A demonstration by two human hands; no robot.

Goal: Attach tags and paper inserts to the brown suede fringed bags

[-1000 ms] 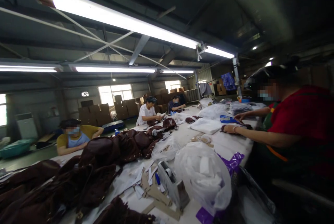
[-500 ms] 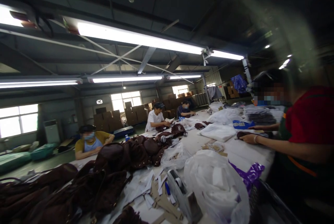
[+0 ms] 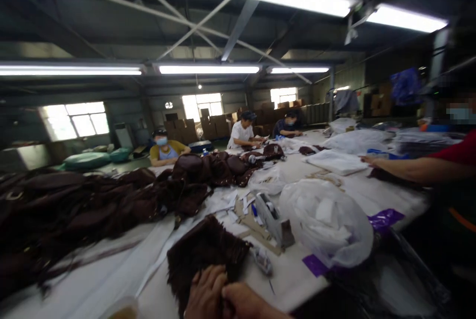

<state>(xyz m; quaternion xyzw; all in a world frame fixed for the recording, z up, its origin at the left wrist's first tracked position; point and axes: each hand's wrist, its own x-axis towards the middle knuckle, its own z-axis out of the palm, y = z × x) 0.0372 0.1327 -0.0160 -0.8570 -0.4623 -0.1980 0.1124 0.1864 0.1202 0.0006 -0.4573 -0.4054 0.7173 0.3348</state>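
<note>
White-topped work table (image 3: 293,272), spanning the foreground; long heap of dark brown, leather-like goods (image 3: 107,202) along its left side, gold-coloured metal bits showing; no sorted or finished stack made out within it. Cloudy clear plastic bag (image 3: 325,225), bulging with white material, to the right. Dark brown, ragged-edged shaggy piece (image 3: 204,247) flat on the table at the near edge, apart from the heap; this is the one piece being handled. Left hand (image 3: 204,293) over its near edge, fingers bent; right hand (image 3: 243,300) against the left, fingertips drawn in; whether either is clamped on the piece cannot be told, contact hidden. Grey tape dispenser (image 3: 271,220) beyond, unhandled; tan cardboard strips (image 3: 256,227) loose beside it; blue pen-like object (image 3: 254,210) among them. Share done versus left: indeterminate; handling judged under way, piece not set aside.
</note>
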